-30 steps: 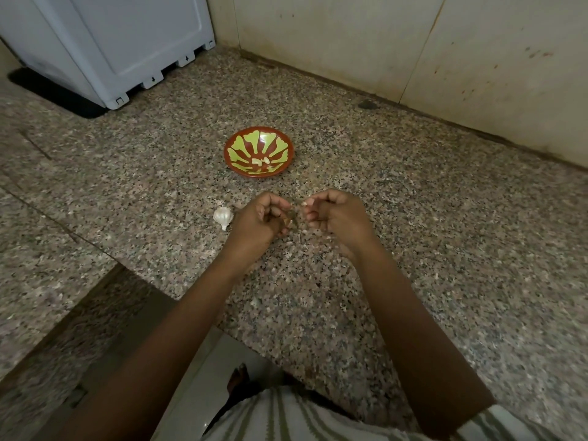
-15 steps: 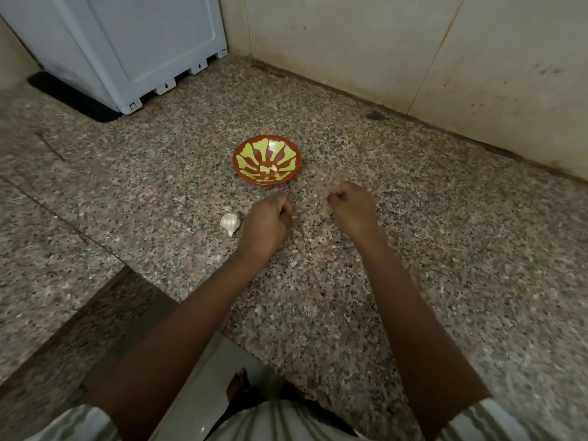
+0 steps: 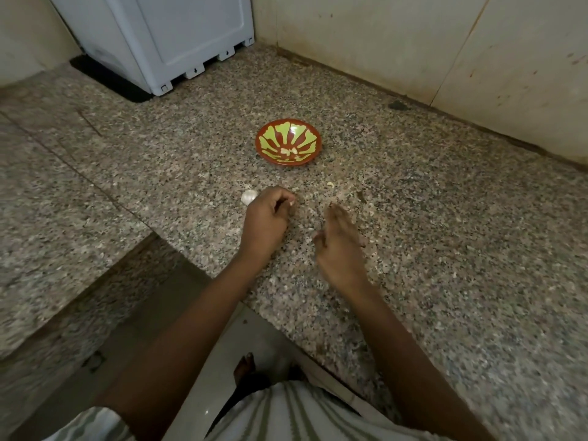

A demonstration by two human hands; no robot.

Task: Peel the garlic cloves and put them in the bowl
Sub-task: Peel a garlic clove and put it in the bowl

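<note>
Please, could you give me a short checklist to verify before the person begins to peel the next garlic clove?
1. Bowl upright on the counter, in front of both hands: ok.
2. Peeled cloves inside the bowl: ok, a few pale pieces lie there.
3. Garlic bulb available: ok, it lies beside the left hand, partly hidden by it.
4. Left hand holds a clove: cannot tell, its curled fingers hide what is inside.
5. Right hand free: ok, its fingers look straight and hold nothing, though blurred.
6. Counter free of peel: not ok, a pale scrap lies near the bowl.
</note>
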